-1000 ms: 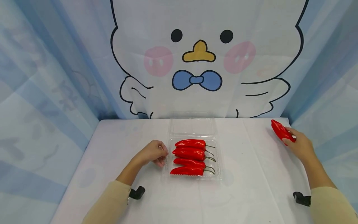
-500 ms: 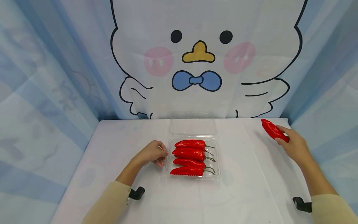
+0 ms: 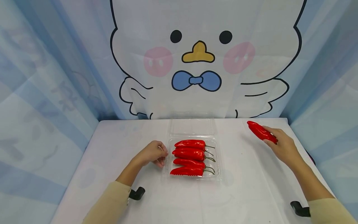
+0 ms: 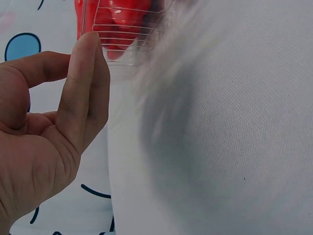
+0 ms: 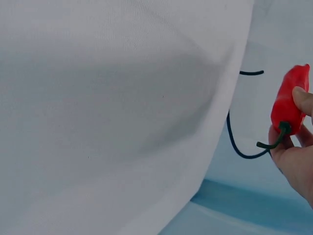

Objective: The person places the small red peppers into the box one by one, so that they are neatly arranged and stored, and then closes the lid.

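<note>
My right hand [image 3: 284, 147] grips a red chili pepper [image 3: 261, 132] above the right side of the table. In the right wrist view, the thumb lies along this pepper [image 5: 288, 100] and its green stem curls down near the fingers. A clear plastic box [image 3: 216, 178] stands at mid-table with its lid [image 3: 193, 127] laid back. Several red chili peppers [image 3: 190, 153] lie in it side by side, stems to the right. My left hand [image 3: 153, 152] is at the box's left side, pinching its rim between thumb and fingers; in the left wrist view, the fingertips [image 4: 89, 41] meet the box's ribbed wall.
A white cloth covers the table [image 3: 237, 199]. Behind it hangs a curtain [image 3: 195, 102] with a cartoon bird face, and blue curtains [image 3: 42, 109] flank both sides. Black wrist-worn pieces [image 3: 137, 193] stick out from the sleeves.
My right hand has carried the chili pepper leftward from the table's far right edge toward the box. The left hand, the box and the peppers in it have stayed in place.
</note>
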`<act>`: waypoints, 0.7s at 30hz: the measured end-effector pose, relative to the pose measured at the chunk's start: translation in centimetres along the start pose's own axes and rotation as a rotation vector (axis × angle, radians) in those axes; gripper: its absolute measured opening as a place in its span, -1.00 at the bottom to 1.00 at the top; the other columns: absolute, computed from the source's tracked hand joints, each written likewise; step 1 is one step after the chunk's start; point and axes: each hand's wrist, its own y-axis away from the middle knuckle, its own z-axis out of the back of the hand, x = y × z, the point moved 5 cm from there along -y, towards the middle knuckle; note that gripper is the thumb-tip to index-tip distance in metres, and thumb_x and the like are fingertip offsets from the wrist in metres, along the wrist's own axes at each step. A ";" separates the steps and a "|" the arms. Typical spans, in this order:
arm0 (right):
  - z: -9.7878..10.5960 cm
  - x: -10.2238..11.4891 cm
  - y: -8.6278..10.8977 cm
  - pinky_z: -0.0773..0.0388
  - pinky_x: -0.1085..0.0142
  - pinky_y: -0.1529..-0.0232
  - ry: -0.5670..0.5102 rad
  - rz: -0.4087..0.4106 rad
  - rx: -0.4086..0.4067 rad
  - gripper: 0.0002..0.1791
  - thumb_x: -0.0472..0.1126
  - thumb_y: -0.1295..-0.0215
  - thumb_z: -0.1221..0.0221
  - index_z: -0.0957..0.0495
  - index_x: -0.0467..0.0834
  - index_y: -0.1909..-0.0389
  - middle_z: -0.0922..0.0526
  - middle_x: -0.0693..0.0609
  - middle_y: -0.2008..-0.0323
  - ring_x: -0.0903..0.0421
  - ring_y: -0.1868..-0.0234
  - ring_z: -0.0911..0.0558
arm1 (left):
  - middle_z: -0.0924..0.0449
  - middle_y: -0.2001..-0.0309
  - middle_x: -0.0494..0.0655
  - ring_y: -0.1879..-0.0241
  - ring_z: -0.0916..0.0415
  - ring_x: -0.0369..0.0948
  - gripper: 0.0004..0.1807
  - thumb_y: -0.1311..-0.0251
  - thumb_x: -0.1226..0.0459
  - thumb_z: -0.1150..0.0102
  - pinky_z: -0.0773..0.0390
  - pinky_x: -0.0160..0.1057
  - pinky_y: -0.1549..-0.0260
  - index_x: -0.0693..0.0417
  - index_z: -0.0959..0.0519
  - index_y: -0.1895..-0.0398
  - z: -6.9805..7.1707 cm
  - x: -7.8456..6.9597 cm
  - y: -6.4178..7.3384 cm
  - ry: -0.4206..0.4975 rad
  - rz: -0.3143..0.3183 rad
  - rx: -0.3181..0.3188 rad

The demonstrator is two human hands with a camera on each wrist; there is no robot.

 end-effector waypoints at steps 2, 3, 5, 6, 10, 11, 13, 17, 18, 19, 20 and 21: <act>-0.1 0.7 0.1 -0.63 -0.41 0.02 -0.001 0.016 -0.001 -0.23 -0.33 -0.35 -0.32 -0.26 -0.17 -0.54 -0.39 -0.44 -0.31 -0.44 -0.19 -0.41 | -0.61 0.46 0.10 0.66 -0.62 -0.16 -0.88 -0.37 0.35 -0.23 -0.73 -0.24 0.59 0.24 -0.51 0.19 0.0 0.0 0.0 -0.002 0.000 -0.001; -0.2 1.0 0.1 -0.63 -0.40 0.02 -0.003 0.024 -0.002 -0.23 -0.34 -0.34 -0.33 -0.27 -0.17 -0.53 -0.39 -0.43 -0.30 -0.44 -0.19 -0.41 | -0.61 0.46 0.10 0.66 -0.62 -0.16 -0.88 -0.37 0.35 -0.22 -0.73 -0.24 0.58 0.24 -0.51 0.19 0.0 0.0 0.1 -0.004 -0.001 -0.001; -0.2 1.8 0.2 -0.64 -0.39 0.03 -0.008 0.044 -0.006 -0.24 -0.34 -0.32 -0.34 -0.29 -0.18 -0.52 -0.40 -0.42 -0.30 -0.43 -0.19 -0.42 | -0.61 0.45 0.10 0.65 -0.63 -0.16 -0.88 -0.38 0.35 -0.22 -0.74 -0.24 0.58 0.24 -0.51 0.19 0.0 0.0 0.1 -0.005 0.000 -0.002; -0.3 2.2 0.2 -0.65 -0.39 0.04 -0.011 0.056 -0.010 -0.24 -0.35 -0.31 -0.35 -0.31 -0.18 -0.51 -0.41 -0.42 -0.29 -0.43 -0.19 -0.43 | -0.62 0.45 0.10 0.65 -0.63 -0.15 -0.88 -0.38 0.34 -0.23 -0.74 -0.24 0.58 0.24 -0.51 0.18 0.0 0.0 0.0 -0.006 0.002 -0.003; -0.4 3.7 0.3 -0.66 -0.37 0.06 -0.021 0.105 -0.016 -0.24 -0.37 -0.28 -0.36 -0.34 -0.17 -0.49 -0.44 -0.40 -0.28 -0.41 -0.18 -0.45 | -0.62 0.43 0.10 0.64 -0.63 -0.15 -0.87 -0.38 0.34 -0.23 -0.74 -0.25 0.57 0.24 -0.50 0.17 0.0 0.0 0.1 -0.007 0.009 -0.004; -0.4 4.0 0.3 -0.66 -0.37 0.06 -0.023 0.118 -0.017 -0.25 -0.37 -0.28 -0.36 -0.35 -0.17 -0.49 -0.44 -0.39 -0.28 -0.41 -0.17 -0.45 | -0.62 0.43 0.10 0.64 -0.63 -0.16 -0.87 -0.39 0.34 -0.23 -0.74 -0.25 0.57 0.24 -0.50 0.17 0.0 0.0 0.1 -0.007 0.010 -0.004; -0.5 4.7 0.2 -0.67 -0.36 0.07 -0.025 0.145 -0.020 -0.25 -0.38 -0.27 -0.36 -0.36 -0.16 -0.48 -0.46 -0.38 -0.27 -0.39 -0.16 -0.47 | -0.62 0.42 0.10 0.64 -0.62 -0.16 -0.87 -0.39 0.34 -0.22 -0.74 -0.25 0.57 0.25 -0.50 0.16 0.0 0.0 0.2 -0.003 0.011 -0.004; -0.7 5.9 0.2 -0.69 -0.34 0.09 -0.021 0.195 -0.026 -0.26 -0.41 -0.26 -0.37 -0.38 -0.16 -0.46 -0.48 -0.34 -0.24 -0.36 -0.14 -0.50 | -0.61 0.43 0.10 0.64 -0.62 -0.17 -0.87 -0.40 0.35 -0.21 -0.73 -0.25 0.58 0.25 -0.49 0.16 0.0 -0.1 0.3 0.000 0.013 -0.003; -0.7 6.2 0.1 -0.70 -0.33 0.10 -0.017 0.207 -0.028 -0.26 -0.41 -0.25 -0.37 -0.38 -0.16 -0.45 -0.49 -0.34 -0.24 -0.35 -0.14 -0.51 | -0.61 0.43 0.10 0.64 -0.62 -0.17 -0.87 -0.39 0.35 -0.21 -0.73 -0.25 0.58 0.25 -0.49 0.16 0.0 -0.1 0.3 0.001 0.014 -0.003; -0.8 6.5 0.1 -0.70 -0.32 0.11 -0.013 0.218 -0.029 -0.26 -0.41 -0.24 -0.38 -0.39 -0.16 -0.45 -0.50 -0.33 -0.23 -0.35 -0.13 -0.52 | -0.61 0.43 0.10 0.64 -0.62 -0.17 -0.87 -0.39 0.35 -0.21 -0.73 -0.25 0.58 0.25 -0.49 0.16 0.0 -0.1 0.3 0.002 0.014 -0.003; -0.9 6.8 0.1 -0.71 -0.31 0.11 -0.012 0.227 -0.027 -0.26 -0.41 -0.24 -0.38 -0.40 -0.15 -0.44 -0.50 -0.32 -0.23 -0.34 -0.13 -0.52 | -0.61 0.43 0.10 0.64 -0.62 -0.17 -0.87 -0.39 0.35 -0.22 -0.74 -0.25 0.58 0.25 -0.49 0.16 0.0 -0.1 0.3 0.004 0.015 -0.003; -1.0 7.1 0.1 -0.71 -0.30 0.11 -0.009 0.237 -0.026 -0.26 -0.41 -0.23 -0.39 -0.40 -0.15 -0.44 -0.50 -0.32 -0.23 -0.34 -0.13 -0.53 | -0.61 0.43 0.10 0.64 -0.62 -0.16 -0.86 -0.39 0.35 -0.22 -0.74 -0.25 0.58 0.25 -0.49 0.16 0.1 -0.1 0.3 0.000 0.012 -0.004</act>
